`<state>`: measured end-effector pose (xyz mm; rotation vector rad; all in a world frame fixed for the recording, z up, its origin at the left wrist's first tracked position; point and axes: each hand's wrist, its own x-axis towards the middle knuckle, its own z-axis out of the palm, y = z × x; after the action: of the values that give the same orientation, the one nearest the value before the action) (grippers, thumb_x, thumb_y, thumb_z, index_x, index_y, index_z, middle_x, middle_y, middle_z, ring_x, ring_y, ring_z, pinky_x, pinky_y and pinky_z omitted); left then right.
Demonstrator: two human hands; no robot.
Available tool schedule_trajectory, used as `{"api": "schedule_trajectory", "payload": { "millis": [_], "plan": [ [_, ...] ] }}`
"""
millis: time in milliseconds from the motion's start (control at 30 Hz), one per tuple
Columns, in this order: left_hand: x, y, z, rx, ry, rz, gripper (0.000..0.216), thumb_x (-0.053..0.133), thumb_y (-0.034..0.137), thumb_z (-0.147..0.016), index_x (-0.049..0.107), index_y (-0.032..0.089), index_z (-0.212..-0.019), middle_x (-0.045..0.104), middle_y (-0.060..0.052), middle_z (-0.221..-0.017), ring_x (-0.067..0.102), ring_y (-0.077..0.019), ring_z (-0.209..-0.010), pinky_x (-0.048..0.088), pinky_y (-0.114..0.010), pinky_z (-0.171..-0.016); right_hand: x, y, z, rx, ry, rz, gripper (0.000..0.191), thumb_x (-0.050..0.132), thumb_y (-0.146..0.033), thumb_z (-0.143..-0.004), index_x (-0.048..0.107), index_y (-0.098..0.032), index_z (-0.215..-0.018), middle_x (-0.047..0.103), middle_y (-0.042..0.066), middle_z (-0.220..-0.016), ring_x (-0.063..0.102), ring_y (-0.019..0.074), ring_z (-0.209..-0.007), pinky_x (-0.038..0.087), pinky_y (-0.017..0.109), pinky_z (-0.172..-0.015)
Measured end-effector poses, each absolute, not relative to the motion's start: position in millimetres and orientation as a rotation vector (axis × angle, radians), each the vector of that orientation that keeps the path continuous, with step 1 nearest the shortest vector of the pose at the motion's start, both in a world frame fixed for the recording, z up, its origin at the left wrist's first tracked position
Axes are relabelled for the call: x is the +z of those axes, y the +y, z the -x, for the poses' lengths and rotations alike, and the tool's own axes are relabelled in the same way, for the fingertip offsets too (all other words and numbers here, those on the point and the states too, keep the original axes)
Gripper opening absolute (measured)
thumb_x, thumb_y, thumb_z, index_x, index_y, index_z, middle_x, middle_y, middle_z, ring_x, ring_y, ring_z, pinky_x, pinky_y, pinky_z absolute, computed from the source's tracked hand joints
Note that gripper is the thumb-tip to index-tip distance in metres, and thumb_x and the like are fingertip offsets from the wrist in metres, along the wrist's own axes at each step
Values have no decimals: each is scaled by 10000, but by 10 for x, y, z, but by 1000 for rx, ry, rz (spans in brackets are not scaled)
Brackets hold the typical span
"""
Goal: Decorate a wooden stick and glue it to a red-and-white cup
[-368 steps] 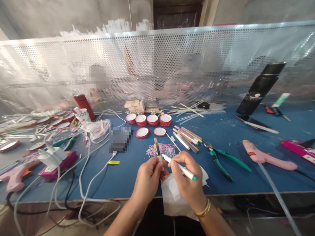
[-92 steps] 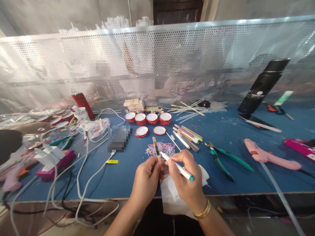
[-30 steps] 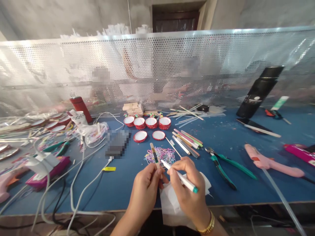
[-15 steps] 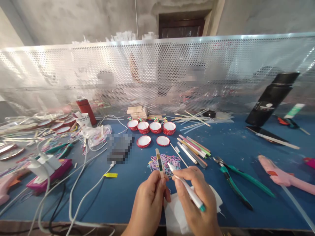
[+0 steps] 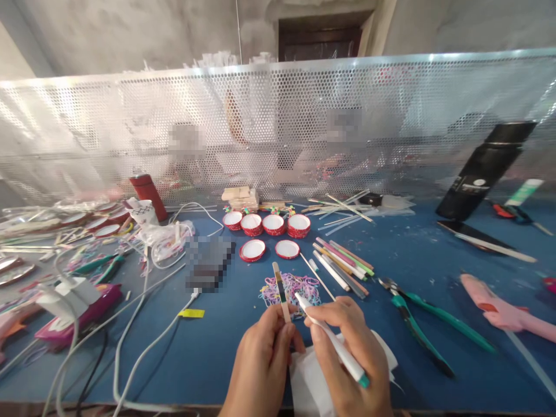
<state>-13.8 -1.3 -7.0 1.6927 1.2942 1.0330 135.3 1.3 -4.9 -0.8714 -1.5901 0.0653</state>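
Wooden stick [image 5: 281, 291], dark-banded, leans in front of colored loops [image 5: 304, 288], pinched between the left hand [image 5: 260, 356]'s thumb and fingers; the right hand [image 5: 358, 347] grips a white marker [image 5: 347, 359], tip beside the stick, seemingly apart.

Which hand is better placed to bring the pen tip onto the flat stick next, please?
Right, I think. The right hand holds the white pen, its tip near the flat stick. The left hand is gripping that stick low down, so it seems better suited to steadying it.
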Motion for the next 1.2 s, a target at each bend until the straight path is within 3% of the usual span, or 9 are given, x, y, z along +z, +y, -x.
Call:
{"api": "schedule_trajectory", "payload": {
  "millis": [233, 467, 700, 1200],
  "plan": [
    [-77, -2, 129, 993, 1298, -1706, 328, 411, 427, -1020, 561, 208, -828, 626, 7, -736, 538, -123, -642, 390, -223, -622, -42, -10, -1354, 107, -1546, 958, 130, 554, -179, -926, 624, -209, -1031, 674, 14, -863, 646, 188, -773, 443, 424, -913],
    [-61, -15, 123, 998, 1325, -1699, 358, 388, 451, -1029, 524, 206, -806, 605, 24, -667, 520, -113, -607, 379, -223, -623, -74, 1, -1364, 108, -1551, 919, 151, 564, -148, -943, 625, -221, -1061, 691, 0, -890, 646, 168, -812, 403, 402, -964],
    [-92, 0, 134, 1004, 1348, -1720, 301, 395, 402, -1030, 565, 208, -874, 612, 26, -694, 521, -112, -617, 374, -222, -615, -63, -10, -1364, 145, -1528, 897, 84, 572, -144, -919, 558, -226, -906, 650, -50, -755, 624, 146, -701, 366, 418, -1009],
    [-56, -11, 117, 1026, 1313, -1707, 315, 410, 402, -1027, 533, 207, -813, 606, 31, -675, 516, -107, -605, 358, -217, -600, -61, -22, -1373, 197, -1601, 905, 110, 538, -131, -930, 534, -229, -880, 642, -57, -751, 619, 139, -680, 323, 435, -1035]
  ]
}}
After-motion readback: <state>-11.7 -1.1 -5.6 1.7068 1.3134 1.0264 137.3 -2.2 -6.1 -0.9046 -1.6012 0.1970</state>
